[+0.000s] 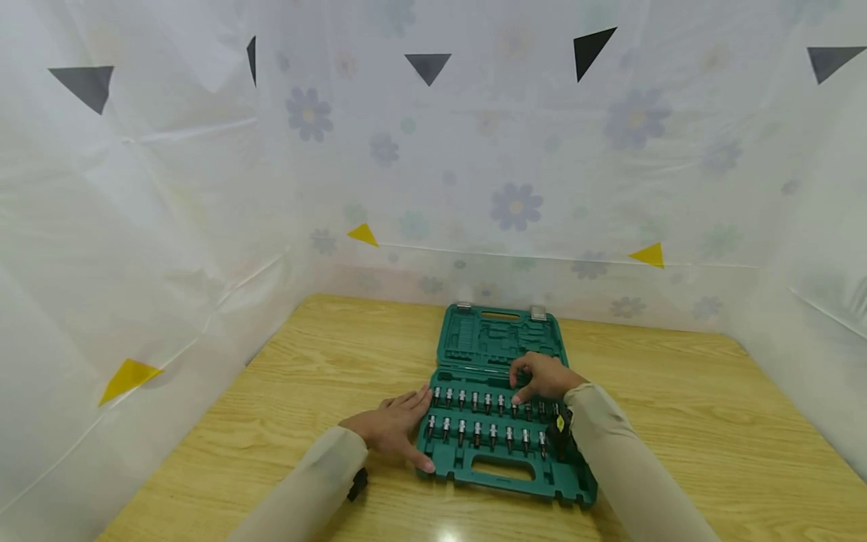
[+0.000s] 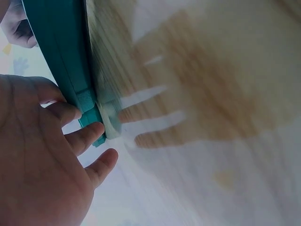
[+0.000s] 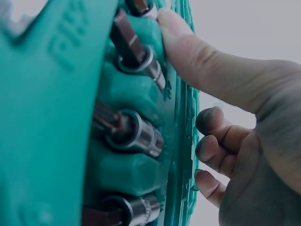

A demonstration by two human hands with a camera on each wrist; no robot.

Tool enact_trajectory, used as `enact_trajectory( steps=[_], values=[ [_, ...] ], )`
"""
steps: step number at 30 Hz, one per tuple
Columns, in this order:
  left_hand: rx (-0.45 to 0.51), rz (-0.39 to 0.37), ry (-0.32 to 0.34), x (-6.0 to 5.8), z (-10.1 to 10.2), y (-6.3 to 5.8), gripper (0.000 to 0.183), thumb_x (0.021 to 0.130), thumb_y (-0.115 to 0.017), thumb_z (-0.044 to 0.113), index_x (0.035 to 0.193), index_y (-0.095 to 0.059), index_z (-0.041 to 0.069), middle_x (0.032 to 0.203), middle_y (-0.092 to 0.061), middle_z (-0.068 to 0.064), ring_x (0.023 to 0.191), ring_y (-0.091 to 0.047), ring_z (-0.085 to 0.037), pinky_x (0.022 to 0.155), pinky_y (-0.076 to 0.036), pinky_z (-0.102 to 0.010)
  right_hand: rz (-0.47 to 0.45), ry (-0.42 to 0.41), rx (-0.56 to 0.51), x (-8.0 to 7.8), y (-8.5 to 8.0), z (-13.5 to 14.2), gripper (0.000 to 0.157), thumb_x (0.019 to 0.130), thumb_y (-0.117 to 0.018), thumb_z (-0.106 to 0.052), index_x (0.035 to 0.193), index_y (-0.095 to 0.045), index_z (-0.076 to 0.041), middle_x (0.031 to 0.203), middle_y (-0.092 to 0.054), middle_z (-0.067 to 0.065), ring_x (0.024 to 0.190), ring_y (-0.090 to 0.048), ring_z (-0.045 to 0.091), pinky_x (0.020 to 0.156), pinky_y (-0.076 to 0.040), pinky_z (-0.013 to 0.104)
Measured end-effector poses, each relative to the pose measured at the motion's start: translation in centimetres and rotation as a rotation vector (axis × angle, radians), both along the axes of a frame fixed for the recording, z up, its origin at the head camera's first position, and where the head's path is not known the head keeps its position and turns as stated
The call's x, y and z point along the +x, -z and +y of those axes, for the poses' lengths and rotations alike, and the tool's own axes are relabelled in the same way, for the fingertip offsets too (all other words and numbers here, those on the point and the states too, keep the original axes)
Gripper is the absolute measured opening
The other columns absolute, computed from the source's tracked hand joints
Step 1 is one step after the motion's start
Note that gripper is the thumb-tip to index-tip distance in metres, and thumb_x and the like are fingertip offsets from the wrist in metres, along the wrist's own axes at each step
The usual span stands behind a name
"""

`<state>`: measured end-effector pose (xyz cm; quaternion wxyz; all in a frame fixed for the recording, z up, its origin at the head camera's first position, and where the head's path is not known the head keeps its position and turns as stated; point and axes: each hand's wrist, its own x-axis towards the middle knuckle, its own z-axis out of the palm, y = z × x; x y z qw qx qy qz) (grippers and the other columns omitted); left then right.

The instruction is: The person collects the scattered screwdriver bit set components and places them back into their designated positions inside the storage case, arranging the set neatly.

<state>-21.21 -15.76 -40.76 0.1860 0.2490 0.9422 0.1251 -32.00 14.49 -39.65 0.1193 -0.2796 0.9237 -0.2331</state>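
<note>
A green plastic tool case lies unfolded on the table, with two rows of metal bit sockets in its near half. My left hand rests along the case's left edge, fingers spread and thumb at the near corner. In the left wrist view, its fingertips touch the case's side wall. Over the back row, my right hand puts its thumb against the end of one bit socket. Its other fingers bend loosely above the hinge side, holding nothing. More bit sockets sit in their slots below the thumb.
The case's lid half, with moulded recesses and two latches, lies toward the back wall. Wood-grain table surrounds the case. White sheeting with flower prints closes off the back and both sides.
</note>
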Motion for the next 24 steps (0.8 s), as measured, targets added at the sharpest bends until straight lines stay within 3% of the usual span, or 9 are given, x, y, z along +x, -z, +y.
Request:
enact_trajectory(
  steps=[9, 14, 16, 20, 24],
  values=[
    [-0.066, 0.017, 0.011, -0.2, 0.3, -0.2, 0.115, 0.067, -0.058, 0.072, 0.148, -0.004, 0.011, 0.153, 0.001, -0.003, 0.139, -0.010, -0.023, 0.107, -0.017, -0.050, 0.064, -0.023, 0.011, 0.3, 0.0, 0.5, 0.020, 0.070, -0.076, -0.035, 0.077, -0.061, -0.024, 0.105, -0.055, -0.003, 0.105, -0.052, 0.030, 0.091, -0.025, 0.063],
    [-0.072, 0.033, 0.000, -0.8, 0.2, -1.0, 0.106, 0.070, -0.057, 0.069, 0.147, -0.012, 0.012, 0.153, -0.007, -0.002, 0.136, -0.021, -0.022, 0.105, -0.023, -0.049, 0.071, -0.025, -0.054, 0.8, -0.4, 1.5, 0.019, 0.077, -0.071, -0.034, 0.087, -0.063, -0.020, 0.111, -0.054, 0.004, 0.105, -0.053, 0.032, 0.086, -0.039, 0.054],
    [-0.032, 0.036, -0.008, -1.1, 0.2, -1.3, 0.100, 0.073, -0.058, 0.065, 0.146, -0.018, 0.010, 0.151, -0.015, -0.004, 0.135, -0.026, -0.023, 0.105, -0.026, -0.045, 0.069, -0.004, -0.103, 0.8, -0.6, 2.1, 0.022, 0.080, -0.069, -0.033, 0.093, -0.063, -0.016, 0.104, -0.053, 0.006, 0.093, -0.054, 0.027, 0.077, -0.044, 0.045],
    [0.090, 0.000, -0.043, -2.3, 0.0, -1.8, 0.089, 0.078, -0.058, 0.059, 0.144, -0.026, 0.008, 0.146, -0.030, -0.006, 0.131, -0.034, -0.024, 0.101, -0.033, -0.042, 0.094, 0.056, -0.193, 0.4, -0.7, 3.9, 0.028, 0.086, -0.063, -0.031, 0.101, -0.062, -0.007, 0.080, -0.047, 0.006, 0.066, -0.039, 0.018, 0.063, -0.035, 0.035],
    [0.209, -0.052, -0.095, -3.8, -0.2, -1.9, 0.082, 0.081, -0.056, 0.058, 0.143, -0.030, 0.010, 0.143, -0.037, -0.006, 0.126, -0.041, -0.025, 0.097, -0.038, -0.043, 0.110, 0.131, -0.265, 0.1, -0.3, 5.7, 0.032, 0.090, -0.057, -0.030, 0.107, -0.060, -0.003, 0.089, -0.054, 0.006, 0.074, -0.048, 0.019, 0.066, -0.041, 0.035]
  ],
)
